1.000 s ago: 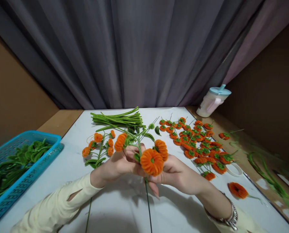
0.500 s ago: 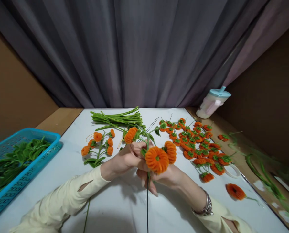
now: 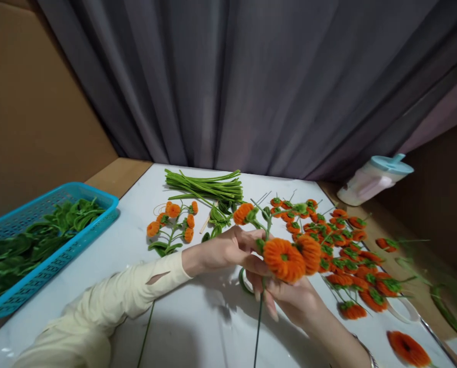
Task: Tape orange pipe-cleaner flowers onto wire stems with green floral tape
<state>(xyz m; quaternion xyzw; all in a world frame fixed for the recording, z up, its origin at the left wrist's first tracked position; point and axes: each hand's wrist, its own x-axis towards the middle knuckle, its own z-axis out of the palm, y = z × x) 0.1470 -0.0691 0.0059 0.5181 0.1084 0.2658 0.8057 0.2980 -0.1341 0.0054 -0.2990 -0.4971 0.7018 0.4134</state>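
My left hand [image 3: 232,249] pinches the green stem of a spray that carries fuzzy orange flowers [image 3: 284,259] and small green leaves. Below those blooms, my right hand [image 3: 290,296] closes its fingers around the same stem [image 3: 258,327], which runs down toward the front edge. A ring of green tape [image 3: 244,281] shows just left of my right fingers, partly hidden by my hands. The orange heads cover some of the fingertips. A finished-looking orange sprig [image 3: 170,232] with leaves lies on the white table left of my hands.
A blue basket [image 3: 111,213] of green leaves stands at the left. Green stems [image 3: 209,186] lie at the back. Many orange flowers [image 3: 339,237] spread over the right side, one single flower [image 3: 408,348] nearer the front. A lidded cup [image 3: 372,181] stands at the back right.
The view has turned left, so the table contents appear farther right. Both hands still hold the spray. The green tape ring has come into sight beside my right fingers.
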